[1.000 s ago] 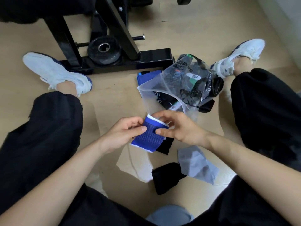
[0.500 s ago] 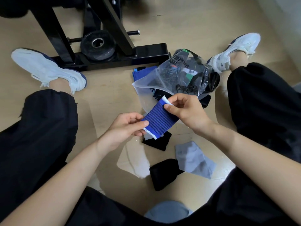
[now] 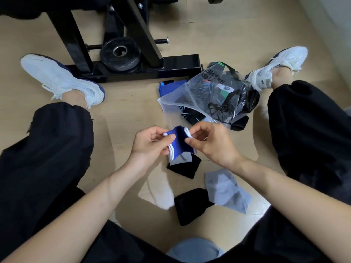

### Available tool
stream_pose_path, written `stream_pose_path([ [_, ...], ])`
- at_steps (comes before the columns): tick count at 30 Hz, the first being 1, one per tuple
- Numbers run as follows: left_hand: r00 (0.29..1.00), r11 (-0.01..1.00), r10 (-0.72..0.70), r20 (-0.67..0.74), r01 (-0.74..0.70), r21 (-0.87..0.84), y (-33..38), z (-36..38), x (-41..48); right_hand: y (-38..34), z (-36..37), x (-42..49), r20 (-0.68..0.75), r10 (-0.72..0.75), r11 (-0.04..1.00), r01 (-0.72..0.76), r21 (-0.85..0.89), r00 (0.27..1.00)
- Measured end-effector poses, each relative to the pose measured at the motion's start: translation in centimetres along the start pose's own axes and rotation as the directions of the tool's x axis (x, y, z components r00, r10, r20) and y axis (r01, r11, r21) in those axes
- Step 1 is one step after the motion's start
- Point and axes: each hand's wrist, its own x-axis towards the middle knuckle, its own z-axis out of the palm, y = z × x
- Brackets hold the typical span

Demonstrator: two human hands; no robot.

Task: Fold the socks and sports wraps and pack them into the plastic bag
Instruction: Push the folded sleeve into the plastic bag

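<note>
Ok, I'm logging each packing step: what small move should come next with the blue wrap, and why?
Probably bring the two ends together, folding the blue wrap in half: left hand and right hand each pinch a white-edged end; the plastic bag lies just beyond.

Seen from the middle of the view, black block lettering is running upside down across the top of the clear plastic bag [image 3: 190,99] at one o'clock. It is reading something like "SAMHE", with creases hiding the rest. A white label [image 3: 226,88] inside that bag is showing a dark logo too small to make out. At two o'clock, the right shoe [image 3: 281,61] is carrying "ANTA" in small dark letters on its heel tab. At ten o'clock, the left shoe [image 3: 62,78] is bearing a tiny illegible mark near its heel. At eleven o'clock, the weight plate [image 3: 121,54] is showing raised lettering that is blurring out.
</note>
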Motion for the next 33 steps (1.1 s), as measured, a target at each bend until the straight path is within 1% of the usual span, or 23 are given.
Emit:
stream_pose_path([
  [4, 0.997, 0.999, 0.008, 0.080, -0.005, -0.035, 0.3, 0.6, -0.7, -0.1, 1.2, -0.6, 0.057, -0.035, 0.994, 0.029, 0.110, 0.998],
  [7, 0.995, 0.995, -0.009, 0.099, 0.019, -0.100, 0.4, 0.6, -0.8, -0.2, 1.7, -0.8, 0.096, -0.036, 0.986, 0.019, 0.168, 0.995],
  [8, 0.995, 0.995, -0.013, 0.094, 0.022, -0.102, 0.4, 0.5, -0.8, -0.1, 1.6, -0.8, 0.111, -0.051, 0.987, 0.033, 0.159, 0.993],
  [11, 0.998, 0.999, 0.012, 0.069, -0.010, -0.038, 0.4, 0.3, -0.8, -0.1, 1.1, -0.8, 0.181, -0.110, 0.991, 0.093, 0.099, 0.977],
  [13, 0.999, 1.000, 0.004, 0.053, -0.002, -0.028, 0.4, 0.2, -0.7, 0.0, 0.8, -0.8, 0.217, -0.096, 0.993, 0.078, 0.090, 0.972],
  [15, 0.998, 1.000, -0.001, 0.060, 0.002, -0.017, 0.3, 0.0, -0.4, 0.0, 0.3, -0.5, 0.196, -0.095, 0.994, 0.083, 0.071, 0.976],
  [17, 0.997, 1.000, 0.002, 0.076, 0.000, -0.021, 0.3, -0.3, -0.1, 0.1, -0.2, -0.1, 0.113, -0.127, 0.992, 0.127, 0.010, 0.985],
  [19, 0.995, 0.998, 0.004, 0.099, 0.003, -0.067, 0.4, -0.6, -0.1, 0.3, -0.7, 0.3, 0.040, -0.158, 0.986, 0.160, -0.056, 0.987],
  [20, 0.993, 0.994, 0.003, 0.116, 0.010, -0.107, 0.6, -0.7, -0.1, 0.2, -1.0, 0.4, 0.033, -0.146, 0.988, 0.147, -0.053, 0.989],
  [23, 0.982, 0.970, 0.016, 0.186, 0.030, -0.241, 0.9, -1.0, -0.2, -0.3, -1.4, 0.4, 0.124, -0.066, 0.993, 0.052, 0.108, 0.990],
  [25, 0.972, 0.965, 0.063, 0.228, -0.001, -0.263, 0.9, -1.2, -0.2, -0.5, -1.4, 0.4, 0.164, -0.053, 0.987, 0.026, 0.161, 0.985],
  [27, 0.963, 0.976, 0.134, 0.235, -0.087, -0.199, 0.8, -1.3, -0.2, -0.4, -1.4, 0.5, 0.165, -0.044, 0.985, 0.015, 0.174, 0.985],
  [30, 0.931, 0.965, 0.261, 0.255, -0.262, -0.032, 1.0, -1.4, -0.3, -0.2, -1.3, 0.6, 0.149, -0.006, 0.982, -0.022, 0.185, 0.989],
  [33, 0.908, 0.935, 0.292, 0.302, -0.337, 0.108, 1.0, -1.4, -0.4, -0.2, -1.3, 0.7, 0.134, 0.014, 0.986, -0.036, 0.165, 0.991],
])
